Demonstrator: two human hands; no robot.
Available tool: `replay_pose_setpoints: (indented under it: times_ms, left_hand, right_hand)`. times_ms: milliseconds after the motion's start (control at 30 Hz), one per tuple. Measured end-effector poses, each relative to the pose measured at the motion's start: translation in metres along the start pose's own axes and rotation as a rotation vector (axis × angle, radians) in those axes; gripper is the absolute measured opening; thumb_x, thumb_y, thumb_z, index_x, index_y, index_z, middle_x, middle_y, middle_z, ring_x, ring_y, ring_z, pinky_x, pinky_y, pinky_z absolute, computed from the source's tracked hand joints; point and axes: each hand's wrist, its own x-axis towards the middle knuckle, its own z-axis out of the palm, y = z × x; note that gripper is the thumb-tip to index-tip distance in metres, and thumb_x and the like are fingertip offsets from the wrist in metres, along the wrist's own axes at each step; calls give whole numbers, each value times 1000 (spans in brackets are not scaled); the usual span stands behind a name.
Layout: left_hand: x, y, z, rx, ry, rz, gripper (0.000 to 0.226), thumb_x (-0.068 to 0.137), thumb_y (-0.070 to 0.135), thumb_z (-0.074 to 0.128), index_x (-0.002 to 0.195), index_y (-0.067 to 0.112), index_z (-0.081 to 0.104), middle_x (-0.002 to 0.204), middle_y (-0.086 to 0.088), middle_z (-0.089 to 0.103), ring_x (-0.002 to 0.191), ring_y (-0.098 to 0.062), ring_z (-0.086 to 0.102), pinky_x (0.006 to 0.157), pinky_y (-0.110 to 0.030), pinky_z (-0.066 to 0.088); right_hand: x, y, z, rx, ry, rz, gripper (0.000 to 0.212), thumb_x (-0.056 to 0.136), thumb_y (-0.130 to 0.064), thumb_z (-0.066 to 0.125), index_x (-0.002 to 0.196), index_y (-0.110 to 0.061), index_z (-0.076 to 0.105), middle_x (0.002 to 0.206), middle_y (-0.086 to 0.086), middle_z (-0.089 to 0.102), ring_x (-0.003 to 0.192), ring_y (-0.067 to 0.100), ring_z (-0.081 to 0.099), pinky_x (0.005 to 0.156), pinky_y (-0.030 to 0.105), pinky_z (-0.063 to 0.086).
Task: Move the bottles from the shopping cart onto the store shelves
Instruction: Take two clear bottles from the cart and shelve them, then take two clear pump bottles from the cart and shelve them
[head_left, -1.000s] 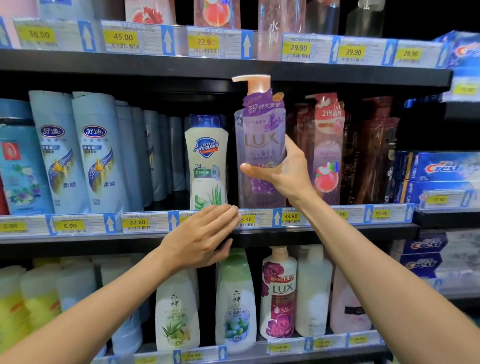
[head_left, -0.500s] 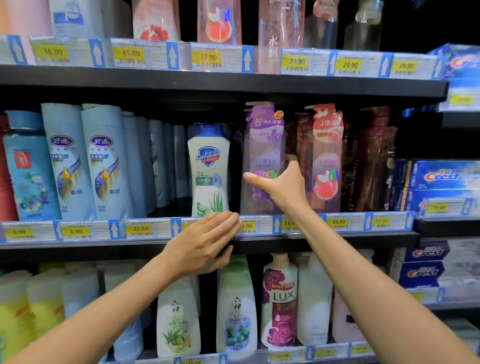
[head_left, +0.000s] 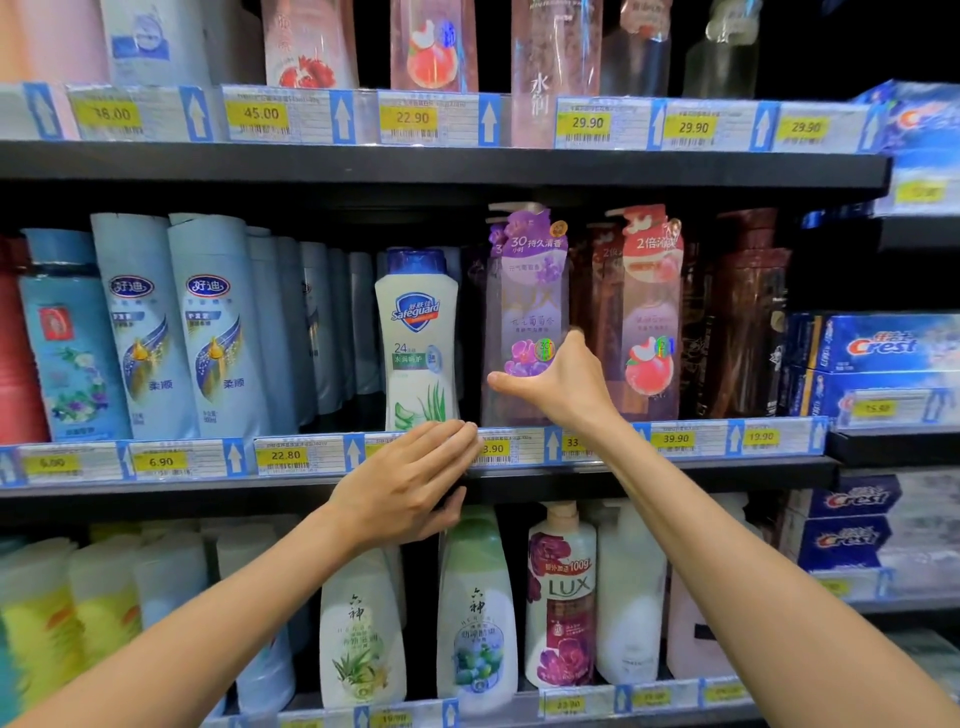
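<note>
Left hand (head_left: 400, 486): at about 7 o'clock from the purple bottle, its fingers (head_left: 447, 441) straight and close together, laid flat on the price rail (head_left: 291, 457) of the middle shelf (head_left: 675, 475); it holds nothing.
Risk, left hand: if it presses or slides along the rail, a price tag could, I judge, be pushed out of its strip.
Safeguard bottle (head_left: 418, 338): stands upright at 9 o'clock from the purple bottle, just beside it; whether they touch I cannot tell.
Risk, neighbour: a sideways nudge of the purple bottle could tip this narrow white one toward the blue bottles (head_left: 176, 322) to its left.
Purple bottle (head_left: 527, 306): the task's thing, upright on the middle shelf at the front edge, its pump head close under the shelf above.
Risk, bottle: tall and slim, so it may topple forward off the edge if released before its base sits flat, or if the pump catches overhead.
Right hand (head_left: 563, 382): wrapped round the lower front of the purple bottle, thumb to the left, fingers behind and hidden.
Risk, right hand: drawing back quickly could drag the bottle outward with it.
Pink bottle (head_left: 652, 317): at 3 o'clock, just beside; the knuckles could knock it.
</note>
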Motion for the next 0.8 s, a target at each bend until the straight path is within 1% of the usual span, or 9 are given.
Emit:
replay_pose_setpoints:
  times_ms: [133, 200, 267, 333, 433, 567, 633, 733, 800]
  left_hand:
    - [-1, 0, 0, 4, -8, 1, 43, 87, 20, 51, 118, -8, 62, 119, -20, 63, 111, -33, 58, 97, -40, 47]
    - [-1, 0, 1, 7, -14, 1, 43, 88, 20, 50, 118, -8, 62, 119, -20, 63, 111, -33, 59, 97, -41, 47]
    - [-1, 0, 0, 12, -14, 0, 43, 88, 20, 50, 118, -8, 62, 119, -20, 63, 110, -34, 60, 96, -41, 47]
    - [-1, 0, 0, 22, -17, 0, 43, 87, 20, 50, 118, -8, 62, 119, -21, 63, 109, -35, 61, 95, -42, 49]
    - [-1, 0, 1, 13, -11, -7, 44, 84, 18, 56, 119, -9, 61, 118, -22, 62, 110, -35, 59, 94, -43, 49]
    - [-2, -2, 3, -31, -7, -18, 46, 83, 17, 57, 123, -6, 52, 118, -22, 63, 113, -33, 53, 99, -40, 43]
    - [1, -2, 0, -71, -28, -41, 45, 83, 16, 57, 122, -5, 51, 116, -21, 64, 111, -32, 54, 97, -39, 44]
    - [9, -1, -12, -165, -112, -106, 39, 84, 14, 55, 118, -4, 58, 112, -20, 66, 104, -32, 62, 94, -38, 45]
    - [21, -3, -28, -259, -190, -198, 37, 86, 15, 50, 118, -3, 60, 113, -20, 65, 102, -32, 64, 94, -40, 46]
  right_hand:
    - [-1, 1, -2, 18, -31, -6, 83, 61, -52, 84, 113, -3, 41, 99, 2, 51, 78, 10, 48, 45, 13, 32]
    - [-2, 2, -3, 28, -37, 2, 78, 61, -52, 84, 107, -8, 39, 95, -2, 50, 71, 2, 46, 47, 12, 31]
    - [-5, 2, -4, 31, -36, 6, 75, 60, -53, 84, 103, -11, 38, 91, -4, 49, 69, 1, 44, 47, 13, 31]
    - [-7, 3, -4, 50, -29, 11, 74, 59, -54, 84, 102, -12, 40, 95, 0, 54, 75, 7, 50, 52, 16, 34]
    - [-8, 4, -2, 76, -15, 34, 74, 58, -56, 84, 101, -13, 41, 102, 4, 56, 91, 19, 55, 66, 24, 39]
    - [-10, 1, 2, 66, 21, 90, 70, 58, -54, 84, 93, -13, 39, 99, 6, 55, 91, 23, 53, 69, 27, 36]
    - [-14, -4, 2, 50, 26, 111, 69, 63, -48, 84, 101, -9, 42, 106, 8, 52, 100, 26, 49, 77, 29, 36]
    - [-27, -16, -9, 12, 12, 127, 75, 78, -33, 76, 132, 0, 38, 129, 12, 43, 124, 27, 36, 102, 27, 26]
    - [-41, -25, -25, 16, 15, 88, 63, 83, -18, 71, 135, -2, 40, 131, 10, 43, 125, 23, 37, 105, 22, 23]
